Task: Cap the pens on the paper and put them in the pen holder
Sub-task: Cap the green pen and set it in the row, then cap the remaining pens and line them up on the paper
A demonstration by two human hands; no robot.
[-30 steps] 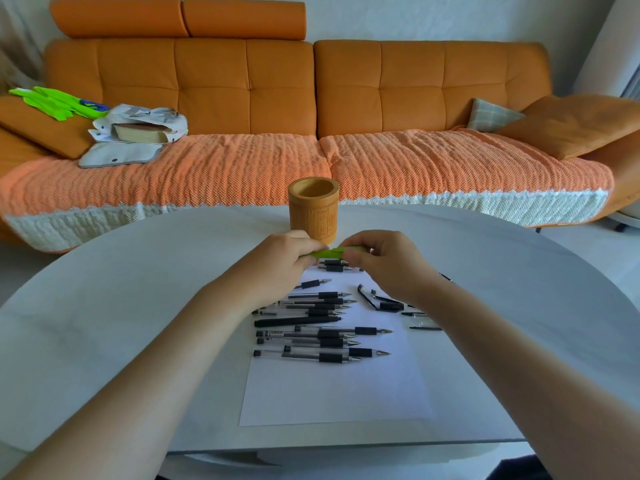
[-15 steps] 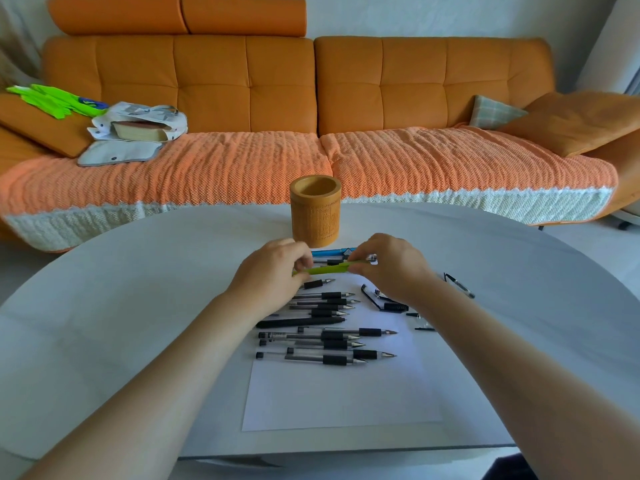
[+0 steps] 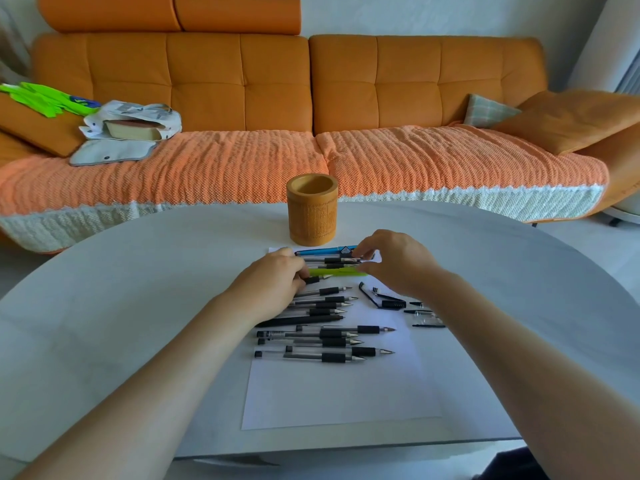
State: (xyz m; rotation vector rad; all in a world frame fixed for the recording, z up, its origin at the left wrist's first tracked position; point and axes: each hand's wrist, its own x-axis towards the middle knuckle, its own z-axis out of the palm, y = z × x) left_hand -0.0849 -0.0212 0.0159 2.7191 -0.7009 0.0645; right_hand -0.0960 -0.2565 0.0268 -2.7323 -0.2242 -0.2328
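Observation:
A green pen [image 3: 337, 271] lies level just above the white paper [image 3: 341, 393], held at both ends. My left hand [image 3: 273, 285] pinches its left end and my right hand [image 3: 398, 263] pinches its right end. Behind it lies a blue pen [image 3: 323, 251]. Several uncapped black pens [image 3: 325, 337] lie in rows on the paper under and in front of my hands. Loose black caps [image 3: 388, 301] lie at the paper's right edge. The round bamboo pen holder [image 3: 311, 209] stands upright and empty just beyond the paper.
The grey oval table [image 3: 121, 306] carries everything. Beyond its far edge runs an orange sofa [image 3: 311, 98] with a bag, a book and green gloves at its left and cushions at its right.
Both hands have come down and toward me with the green pen, from in front of the pen holder to just above the paper. The blue pen behind them has come into sight.

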